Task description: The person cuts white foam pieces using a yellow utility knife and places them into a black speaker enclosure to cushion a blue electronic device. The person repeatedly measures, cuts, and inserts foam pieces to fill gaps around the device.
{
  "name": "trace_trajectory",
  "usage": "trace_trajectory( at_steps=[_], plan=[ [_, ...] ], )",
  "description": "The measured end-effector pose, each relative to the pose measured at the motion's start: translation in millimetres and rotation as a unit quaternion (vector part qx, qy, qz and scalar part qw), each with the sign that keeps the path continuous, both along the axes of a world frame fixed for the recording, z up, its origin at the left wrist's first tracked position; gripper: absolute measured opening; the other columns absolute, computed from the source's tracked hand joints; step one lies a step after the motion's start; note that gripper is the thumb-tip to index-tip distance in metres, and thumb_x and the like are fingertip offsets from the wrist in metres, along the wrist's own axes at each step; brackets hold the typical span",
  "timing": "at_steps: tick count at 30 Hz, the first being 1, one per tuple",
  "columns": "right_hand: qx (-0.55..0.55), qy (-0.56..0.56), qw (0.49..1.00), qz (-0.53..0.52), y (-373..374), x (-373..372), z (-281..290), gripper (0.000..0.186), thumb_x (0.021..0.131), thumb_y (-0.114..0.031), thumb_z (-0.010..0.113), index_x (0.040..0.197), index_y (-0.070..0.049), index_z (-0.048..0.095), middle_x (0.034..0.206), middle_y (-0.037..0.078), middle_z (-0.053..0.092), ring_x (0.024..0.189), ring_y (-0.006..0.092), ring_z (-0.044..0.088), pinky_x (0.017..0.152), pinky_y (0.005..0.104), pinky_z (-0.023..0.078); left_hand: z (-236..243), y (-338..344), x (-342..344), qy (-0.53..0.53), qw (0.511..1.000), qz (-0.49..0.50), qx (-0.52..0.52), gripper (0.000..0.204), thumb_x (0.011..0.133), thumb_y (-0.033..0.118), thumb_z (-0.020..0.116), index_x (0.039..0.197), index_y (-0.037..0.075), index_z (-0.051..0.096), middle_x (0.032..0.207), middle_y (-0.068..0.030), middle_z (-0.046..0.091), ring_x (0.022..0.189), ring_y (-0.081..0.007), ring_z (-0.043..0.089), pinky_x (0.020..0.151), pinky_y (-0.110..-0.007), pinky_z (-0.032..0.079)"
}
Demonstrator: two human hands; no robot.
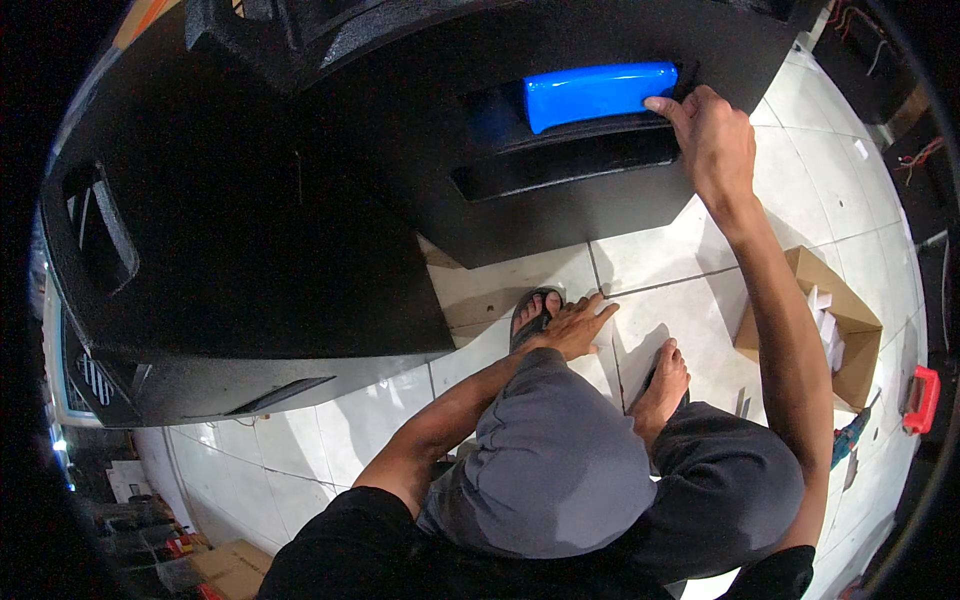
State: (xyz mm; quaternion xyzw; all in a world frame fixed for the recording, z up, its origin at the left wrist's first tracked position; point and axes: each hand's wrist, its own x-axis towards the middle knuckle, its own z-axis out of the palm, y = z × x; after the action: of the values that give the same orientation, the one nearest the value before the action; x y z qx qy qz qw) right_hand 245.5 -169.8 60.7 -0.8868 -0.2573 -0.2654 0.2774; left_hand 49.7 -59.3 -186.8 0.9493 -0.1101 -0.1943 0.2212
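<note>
A glossy blue panel, slightly curved, sits at a slot in the side of a large black box with a rough coat. My right hand is closed at the panel's right end, its thumb on the blue surface and its fingers curled at the edge of the box. Just below the panel runs a second long, dark slot. My left hand hangs past my bent knee, above my sandalled left foot, with its fingers apart and nothing in them.
Another large black box with cut-out openings stands at the left. On the white tiled floor at the right is an open cardboard box with white pieces inside. Beyond it lie a teal tool and a red object.
</note>
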Motion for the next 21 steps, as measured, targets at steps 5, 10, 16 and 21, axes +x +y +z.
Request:
trace_trajectory(
  at_steps=[5,10,16,21],
  plan=[
    [0.017,0.041,0.999,-0.002,-9.2,-19.8,0.5,0.048,0.087,-0.045,0.070,0.070,-0.001,0.062,0.056,0.020,0.060,0.053,0.0383,0.062,0.052,0.0429,0.049,49.6,8.7,-3.0,-0.080,0.986,0.144,-0.013,0.090,0.070,0.019,0.082,0.145,0.003,0.033,0.147,-0.0202,0.035,0.134,-0.0377,0.040,0.112,-0.046,0.035],
    [0.014,0.167,0.984,0.054,0.5,-60.2,11.1,0.045,0.088,-0.043,0.070,0.075,0.000,0.066,0.057,0.019,0.059,0.050,0.0338,0.059,0.052,0.0420,0.046,131.9,61.2,-23.2,-0.305,0.896,0.298,-0.126,0.089,0.066,0.017,0.082,0.143,0.003,0.038,0.143,-0.0248,0.043,0.133,-0.0416,0.042,0.111,-0.046,0.035],
    [0.016,0.258,0.909,0.327,16.0,-97.9,4.4,0.067,0.081,-0.045,0.076,0.124,0.002,0.055,0.103,0.025,0.067,0.092,0.0372,0.069,0.078,0.0422,0.054,250.1,90.7,-22.8,-0.493,0.829,0.237,-0.114,0.083,0.064,0.014,0.081,0.138,0.002,0.048,0.146,-0.0212,0.044,0.133,-0.0367,0.046,0.107,-0.046,0.041],
    [0.035,0.330,0.868,0.369,29.8,-108.5,6.9,0.086,0.076,-0.045,0.080,0.136,0.004,0.044,0.113,0.029,0.064,0.102,0.0435,0.065,0.087,0.0459,0.051,263.1,94.7,-18.3,-0.494,0.830,0.232,-0.115,0.083,0.064,0.014,0.083,0.139,0.002,0.048,0.145,-0.0207,0.045,0.132,-0.0353,0.048,0.106,-0.044,0.043]
  ],
)
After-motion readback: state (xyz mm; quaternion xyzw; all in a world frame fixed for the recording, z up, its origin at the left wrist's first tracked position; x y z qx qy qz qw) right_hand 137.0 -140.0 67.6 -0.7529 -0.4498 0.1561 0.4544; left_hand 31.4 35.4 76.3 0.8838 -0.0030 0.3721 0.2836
